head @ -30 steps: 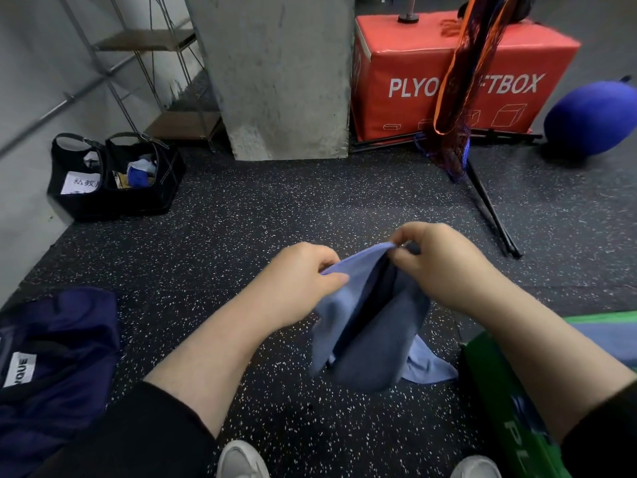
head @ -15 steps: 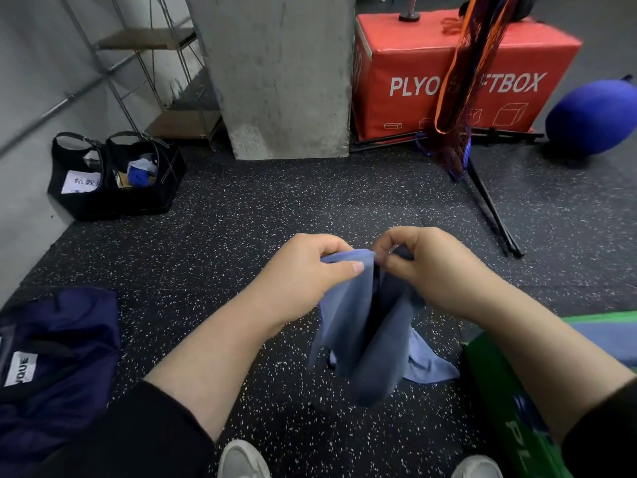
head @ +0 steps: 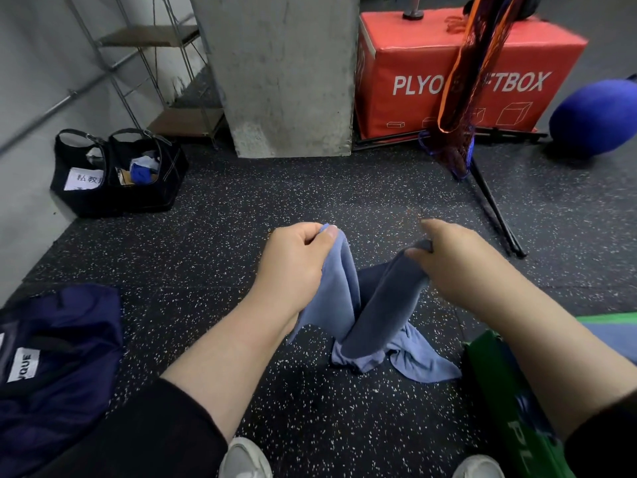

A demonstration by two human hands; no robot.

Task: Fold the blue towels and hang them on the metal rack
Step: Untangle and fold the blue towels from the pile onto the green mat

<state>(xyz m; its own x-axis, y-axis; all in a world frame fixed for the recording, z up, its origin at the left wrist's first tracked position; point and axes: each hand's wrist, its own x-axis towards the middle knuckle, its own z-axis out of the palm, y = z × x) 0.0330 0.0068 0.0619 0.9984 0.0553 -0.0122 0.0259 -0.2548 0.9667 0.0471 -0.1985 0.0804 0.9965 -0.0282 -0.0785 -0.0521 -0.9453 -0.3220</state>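
A blue towel (head: 370,317) hangs between my hands above the speckled floor, its lower end bunched on the floor. My left hand (head: 293,262) pinches one top corner between thumb and fingers. My right hand (head: 455,262) grips the other top corner, a hand's width to the right. The towel sags in a V between them. Another blue towel (head: 613,336) lies on a green box (head: 499,384) at the lower right, mostly hidden by my right forearm. A metal rack (head: 151,74) with wooden shelves stands at the back left.
A concrete pillar (head: 282,74) rises behind the hands. A red plyo box (head: 413,77), a hanging orange net (head: 465,81) on a black stand and a blue ball (head: 596,115) are at the back right. Black bags (head: 113,174) sit left, a dark blue bag (head: 58,367) near left.
My hands were close together on the towel's top edge; they have moved apart, spreading the top of the towel, and its lower end now rests on the floor.
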